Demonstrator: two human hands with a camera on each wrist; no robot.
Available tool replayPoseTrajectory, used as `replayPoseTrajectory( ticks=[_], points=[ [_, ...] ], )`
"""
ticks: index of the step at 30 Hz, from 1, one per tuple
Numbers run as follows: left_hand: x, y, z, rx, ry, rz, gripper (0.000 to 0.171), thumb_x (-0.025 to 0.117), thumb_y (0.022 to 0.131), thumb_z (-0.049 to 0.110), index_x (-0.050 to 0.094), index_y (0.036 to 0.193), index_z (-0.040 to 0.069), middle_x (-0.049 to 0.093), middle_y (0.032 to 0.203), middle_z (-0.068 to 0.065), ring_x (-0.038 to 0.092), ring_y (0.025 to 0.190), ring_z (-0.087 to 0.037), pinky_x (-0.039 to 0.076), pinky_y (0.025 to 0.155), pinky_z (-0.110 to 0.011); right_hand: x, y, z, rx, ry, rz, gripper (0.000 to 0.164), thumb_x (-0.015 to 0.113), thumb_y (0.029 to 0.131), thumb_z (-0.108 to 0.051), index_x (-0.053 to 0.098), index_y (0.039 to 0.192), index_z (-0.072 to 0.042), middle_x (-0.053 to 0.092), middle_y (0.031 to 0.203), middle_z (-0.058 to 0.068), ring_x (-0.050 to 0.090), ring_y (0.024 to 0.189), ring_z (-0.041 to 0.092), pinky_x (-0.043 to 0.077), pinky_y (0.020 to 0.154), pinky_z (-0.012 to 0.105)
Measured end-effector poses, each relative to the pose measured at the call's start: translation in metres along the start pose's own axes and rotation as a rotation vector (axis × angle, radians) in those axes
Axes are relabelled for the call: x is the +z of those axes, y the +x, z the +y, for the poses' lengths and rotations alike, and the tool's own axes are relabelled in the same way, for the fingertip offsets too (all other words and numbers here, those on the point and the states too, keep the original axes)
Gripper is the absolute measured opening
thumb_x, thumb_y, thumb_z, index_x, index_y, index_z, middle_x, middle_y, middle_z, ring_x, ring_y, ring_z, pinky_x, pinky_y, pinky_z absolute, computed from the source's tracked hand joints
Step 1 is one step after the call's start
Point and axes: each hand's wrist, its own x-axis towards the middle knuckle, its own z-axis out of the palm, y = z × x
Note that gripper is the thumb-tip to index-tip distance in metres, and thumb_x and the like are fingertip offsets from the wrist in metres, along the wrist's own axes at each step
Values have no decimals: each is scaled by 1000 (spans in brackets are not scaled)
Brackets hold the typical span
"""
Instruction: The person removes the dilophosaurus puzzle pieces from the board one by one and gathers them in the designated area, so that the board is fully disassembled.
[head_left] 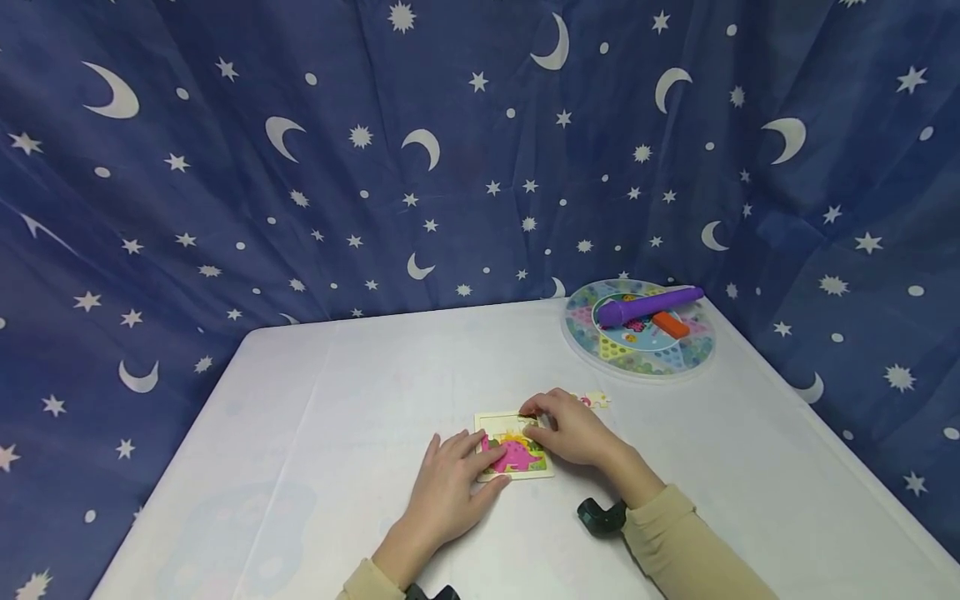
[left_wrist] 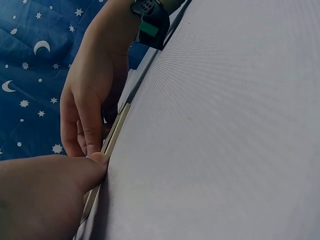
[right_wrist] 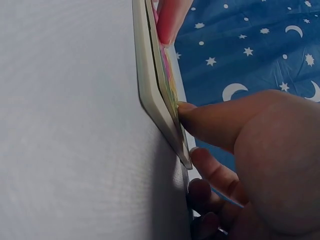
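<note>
A small jigsaw puzzle in a pale wooden frame (head_left: pixel 514 477) lies on the white table, with a pink dinosaur (head_left: pixel 517 457) pictured in it. Bare cream backing (head_left: pixel 498 424) shows at its upper left. My left hand (head_left: pixel 448 492) rests over the left side, fingers spread on the picture and thumb at the near edge. At the upper right corner, my right hand (head_left: pixel 572 429) has thumb and curled fingers about a small puzzle piece (head_left: pixel 529 419), mostly hidden by them. In the right wrist view the right thumb (right_wrist: pixel 207 120) touches the puzzle's top face.
Loose puzzle pieces (head_left: pixel 596 400) lie just beyond my right hand, partly hidden by it. At the back right a round game board (head_left: pixel 581 333) carries a purple toy microphone (head_left: pixel 648 307) and an orange block (head_left: pixel 671 325). A blue star-and-moon curtain (head_left: pixel 465 167) hangs behind the table.
</note>
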Motion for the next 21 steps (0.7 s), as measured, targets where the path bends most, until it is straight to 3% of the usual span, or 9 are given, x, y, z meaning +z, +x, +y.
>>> replayPoseTrajectory(
  ticks=[7,15,21],
  points=[
    [-4,4,-1,4,4,3,43,69,96,49,72,132,27,63,139,-9,54,131,-35,29,109,-73,-3,7,-7,9,-50,6,17,75,95,-31,72,111,-26,61,105,-6,56,91,13,52,88,41],
    [-4,2,-1,-4,7,-2,42,68,96,49,72,132,28,62,139,-8,54,131,-33,30,109,-72,0,27,-19,45,-91,30,10,74,88,-23,64,84,-21,55,69,-6,51,63,14,43,57,32],
    [-1,-3,1,-4,4,1,41,68,96,50,72,132,29,63,139,-8,55,131,-33,31,109,-72,-2,29,-34,145,-223,2,16,75,79,-25,60,76,-20,55,69,-4,51,63,18,41,55,33]
  ],
)
